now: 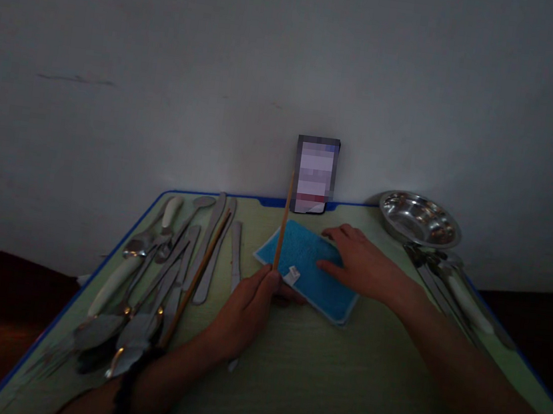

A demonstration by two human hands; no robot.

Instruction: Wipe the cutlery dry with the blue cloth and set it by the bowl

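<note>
My left hand (pixel 246 311) is closed around the lower end of a wooden chopstick (pixel 283 221), which stands nearly upright over a folded blue cloth (pixel 305 268). The cloth lies on the pale green table (pixel 316 373) and has a small white tag near my left thumb. My right hand (pixel 363 264) rests flat on the cloth's right part, fingers stretched out and pointing left. A second wooden chopstick (pixel 197 274) lies among the cutlery at the left.
Several knives, spoons and other utensils (pixel 157 273) lie piled at the table's left. A steel bowl (pixel 419 219) sits at the back right, with more utensils (pixel 452 289) in front of it. A phone (pixel 315 175) leans against the white wall.
</note>
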